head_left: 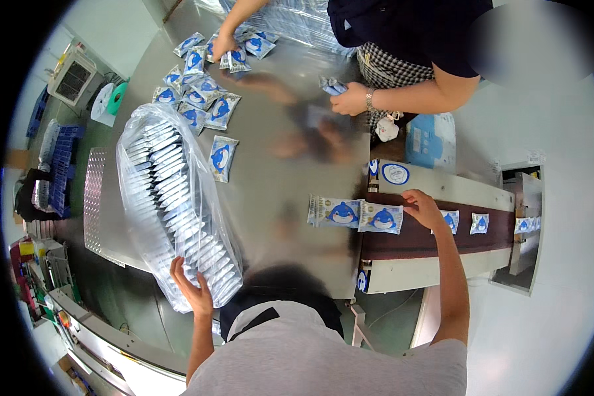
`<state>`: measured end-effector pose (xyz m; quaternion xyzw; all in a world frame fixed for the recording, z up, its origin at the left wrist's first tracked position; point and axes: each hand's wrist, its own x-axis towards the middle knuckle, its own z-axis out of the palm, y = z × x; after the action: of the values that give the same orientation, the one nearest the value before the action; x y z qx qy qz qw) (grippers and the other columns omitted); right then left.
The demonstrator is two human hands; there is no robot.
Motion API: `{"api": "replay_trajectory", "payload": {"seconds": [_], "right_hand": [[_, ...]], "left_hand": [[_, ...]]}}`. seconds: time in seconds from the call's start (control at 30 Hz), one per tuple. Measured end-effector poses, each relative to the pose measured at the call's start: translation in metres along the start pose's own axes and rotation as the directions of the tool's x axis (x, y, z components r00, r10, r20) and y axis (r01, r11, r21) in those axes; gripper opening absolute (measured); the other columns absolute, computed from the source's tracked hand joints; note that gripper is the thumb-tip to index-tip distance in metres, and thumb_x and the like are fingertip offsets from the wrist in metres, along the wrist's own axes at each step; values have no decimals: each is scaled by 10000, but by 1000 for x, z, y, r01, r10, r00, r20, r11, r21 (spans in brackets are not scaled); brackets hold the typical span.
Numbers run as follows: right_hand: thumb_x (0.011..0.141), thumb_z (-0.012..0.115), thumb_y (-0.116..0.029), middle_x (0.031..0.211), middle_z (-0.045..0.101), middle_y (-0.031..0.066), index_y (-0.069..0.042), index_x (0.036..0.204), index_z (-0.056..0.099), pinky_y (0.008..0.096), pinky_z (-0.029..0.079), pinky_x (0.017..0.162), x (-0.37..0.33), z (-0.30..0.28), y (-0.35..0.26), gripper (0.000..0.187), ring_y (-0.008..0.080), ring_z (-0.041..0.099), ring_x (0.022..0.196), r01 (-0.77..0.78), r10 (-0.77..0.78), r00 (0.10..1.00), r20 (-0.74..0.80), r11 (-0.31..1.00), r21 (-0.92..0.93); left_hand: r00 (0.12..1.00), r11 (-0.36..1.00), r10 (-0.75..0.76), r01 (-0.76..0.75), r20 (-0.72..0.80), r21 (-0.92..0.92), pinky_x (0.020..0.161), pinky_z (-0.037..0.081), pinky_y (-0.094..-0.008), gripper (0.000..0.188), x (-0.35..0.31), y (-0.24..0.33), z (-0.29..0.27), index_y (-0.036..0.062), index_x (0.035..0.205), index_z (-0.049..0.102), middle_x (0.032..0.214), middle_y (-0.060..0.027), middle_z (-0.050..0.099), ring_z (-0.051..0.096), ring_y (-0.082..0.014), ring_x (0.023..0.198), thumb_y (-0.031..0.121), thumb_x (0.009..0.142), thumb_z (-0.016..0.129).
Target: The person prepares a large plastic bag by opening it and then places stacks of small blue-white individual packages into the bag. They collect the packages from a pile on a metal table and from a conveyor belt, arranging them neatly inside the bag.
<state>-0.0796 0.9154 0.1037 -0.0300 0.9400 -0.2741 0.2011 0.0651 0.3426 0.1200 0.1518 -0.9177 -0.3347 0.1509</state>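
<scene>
My left hand [193,288] rests with fingers spread against the lower end of a clear plastic bag [208,158]. Inside the bag, small white-and-blue packets [171,191] stand on edge in tight rows. My right hand [424,210] is at the conveyor's table end, thumb and fingers apart, beside the right end of a packet [381,218] with a blue whale picture. That packet overlaps another packet [342,212], in a short row lying on the steel table [290,264]. A lone packet [222,159] lies right of the bag.
A brown conveyor belt [409,245] carries more packets [480,223] from a wall opening [525,247]. Across the table, a co-worker's hand [351,99] holds packets; the other hand [224,46] touches a loose pile [204,89]. A blue package [431,140] stands behind the conveyor.
</scene>
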Motion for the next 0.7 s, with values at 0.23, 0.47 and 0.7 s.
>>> {"api": "replay_trajectory", "payload": {"seconds": [0.23, 0.47, 0.7], "right_hand": [[708, 758, -226, 1294, 503, 170, -42, 1309, 453, 369, 380, 1000, 110, 35, -48, 698, 303, 485, 1183, 271, -244, 706, 665, 960, 65], [450, 849, -454, 1353, 369, 262, 34, 1356, 312, 403, 314, 1055, 110, 154, -90, 1161, 393, 336, 1279, 263, -73, 775, 627, 941, -215], [481, 871, -263, 1245, 396, 197, 28, 1243, 351, 500, 300, 995, -31, 236, -180, 967, 379, 381, 1186, 230, -215, 973, 86, 853, -469]], "left_hand": [[949, 727, -295, 296, -108, 620, 1002, 276, -588, 785, -6, -96, -39, 96, 1406, 235, 1416, -170, 269, 274, -416, 1284, 181, 756, 668], [774, 636, -631, 560, -61, 531, 978, 365, -517, 1099, -41, -174, -31, -27, 1414, 136, 1362, -295, 319, 360, -424, 1245, 490, 665, 752], [877, 567, -427, 451, -223, 689, 928, 414, -475, 1070, 4, -125, -23, -48, 1327, 302, 1255, -207, 427, 424, -363, 1164, 595, 599, 751]]}}
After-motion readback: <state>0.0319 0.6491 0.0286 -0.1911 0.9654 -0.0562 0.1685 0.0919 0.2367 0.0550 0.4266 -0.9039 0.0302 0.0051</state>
